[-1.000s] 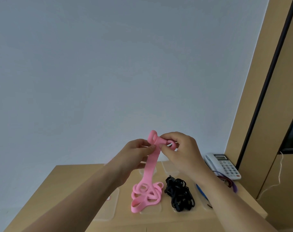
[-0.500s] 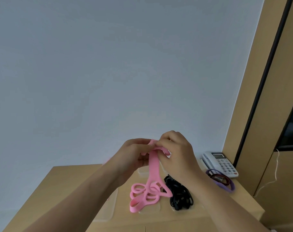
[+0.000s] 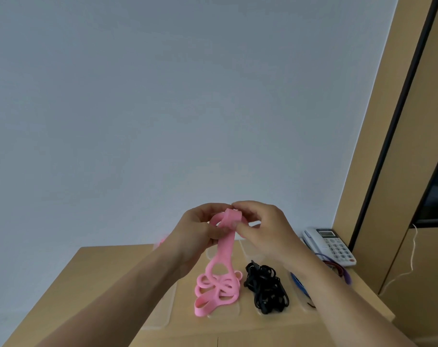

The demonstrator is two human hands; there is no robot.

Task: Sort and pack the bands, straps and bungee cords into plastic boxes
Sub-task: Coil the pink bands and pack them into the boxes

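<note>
A long pink looped band point(image 3: 225, 249) hangs from both my hands above the wooden table point(image 3: 92, 279). My left hand point(image 3: 200, 229) pinches its top end from the left and my right hand point(image 3: 260, 229) grips the folded top from the right. The band's lower loops point(image 3: 218, 289) rest in a heap on a clear plastic lid or box. A tangle of black cords point(image 3: 265, 286) lies just to the right of that heap.
Clear plastic boxes point(image 3: 160, 311) sit on the table, partly hidden by my arms. A white desk phone point(image 3: 330, 244) stands at the back right, with purple and red bands point(image 3: 340, 270) and a blue band point(image 3: 298, 284) near it. A wooden cabinet point(image 3: 400, 171) rises at the right.
The top of the pink band has been folded over between my fingers, and both hands have stayed close together above the table. The lower loops shifted slightly.
</note>
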